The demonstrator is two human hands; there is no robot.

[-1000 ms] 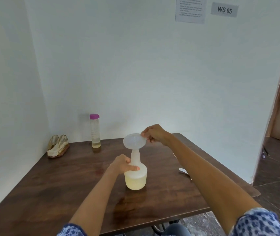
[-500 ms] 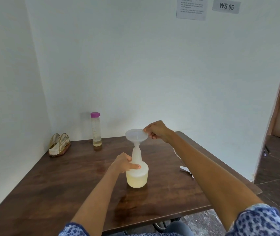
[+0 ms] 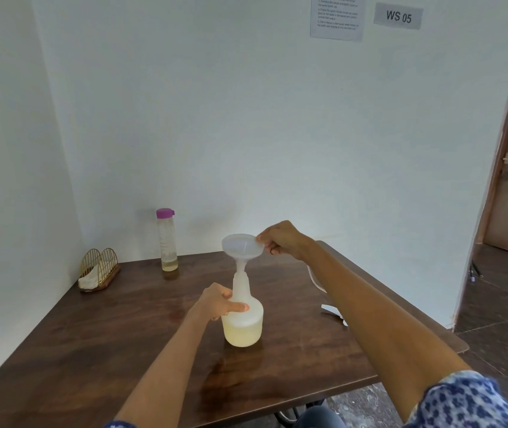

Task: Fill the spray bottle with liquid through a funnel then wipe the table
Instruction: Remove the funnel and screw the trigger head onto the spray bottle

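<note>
Right now the right hand [image 3: 280, 239], just above the middle of the frame, pinches the far rim of the white funnel [image 3: 242, 246] between thumb and curled fingers, the funnel tilted a little with its spout reaching down to the mouth of the spray bottle [image 3: 242, 316]; whether the spout tip sits inside the neck or just above it cannot be told. Below it, the left hand [image 3: 217, 302] wraps the bottle where the neck meets the shoulder, thumb laid across the front, keeping it upright on the dark wooden worktop [image 3: 92, 350] at centre frame. The bottle's lower body holds pale yellow liquid, so the filling looks largely done and the funnel is probably due to come off. To do that well, lift straight up along the neck, pause so the last drops fall inside, and keep the left hand firm so the light bottle does not tip. At the right of the bottle, partly behind the forearm, lies a white piece with a thin tube, likely the spray head [image 3: 334, 313]. Further back stand a clear bottle with a purple cap [image 3: 166, 239] and, at the left, a gold wire holder [image 3: 99, 268] with a white tissue for wiping.
</note>
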